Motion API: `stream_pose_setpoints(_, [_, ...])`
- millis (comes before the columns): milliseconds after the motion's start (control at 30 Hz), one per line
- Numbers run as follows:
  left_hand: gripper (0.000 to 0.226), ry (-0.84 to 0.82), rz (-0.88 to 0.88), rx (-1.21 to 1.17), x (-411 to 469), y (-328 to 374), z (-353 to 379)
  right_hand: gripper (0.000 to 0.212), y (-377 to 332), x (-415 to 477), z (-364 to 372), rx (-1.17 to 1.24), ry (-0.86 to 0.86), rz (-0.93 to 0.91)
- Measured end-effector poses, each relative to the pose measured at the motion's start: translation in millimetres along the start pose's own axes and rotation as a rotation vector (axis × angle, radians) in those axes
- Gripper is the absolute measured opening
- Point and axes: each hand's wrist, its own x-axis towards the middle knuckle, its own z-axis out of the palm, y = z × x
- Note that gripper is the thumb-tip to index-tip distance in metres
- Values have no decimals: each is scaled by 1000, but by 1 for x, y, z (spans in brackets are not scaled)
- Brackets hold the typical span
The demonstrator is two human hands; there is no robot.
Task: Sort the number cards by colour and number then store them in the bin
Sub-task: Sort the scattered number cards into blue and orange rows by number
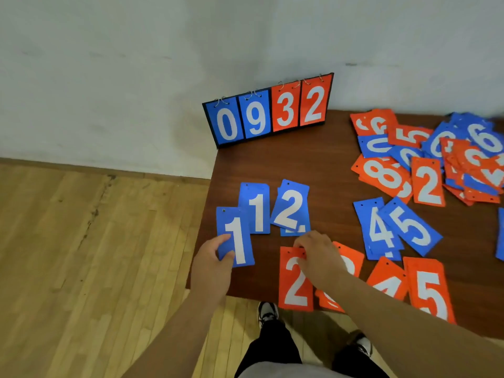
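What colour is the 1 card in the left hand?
The held 1 card is blue with a white numeral, clearest in the head view.

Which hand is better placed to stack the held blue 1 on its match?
Left: the left hand grips the held blue 1 beside the lying blue 1; the right hand holds the orange 2.

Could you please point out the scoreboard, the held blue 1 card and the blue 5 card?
scoreboard (256,118): head view, blue 9 panel.
held blue 1 card (238,241): head view, white digit.
blue 5 card (410,226): head view, card's middle.
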Motion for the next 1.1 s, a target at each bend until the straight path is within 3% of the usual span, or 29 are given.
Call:
stream_pose_setpoints(300, [44,-79,187,320,85,28,39,22,24,-6,-34,141,166,113])
stream_pose_setpoints(467, [47,5,147,658,89,30,51,21,45,-3,-51,160,231,165])
stream_pose_setpoints(600, [51,29,150,616,85,44,56,25,60,-2,-67,196,263,180])
stream_pose_setpoints(833, [54,-8,305,559,62,109,103,31,118,-13,-113,324,334,198])
stream_pose_setpoints(1100, [62,-57,251,472,17,184,190,32,225,-39,-177,315,373,212])
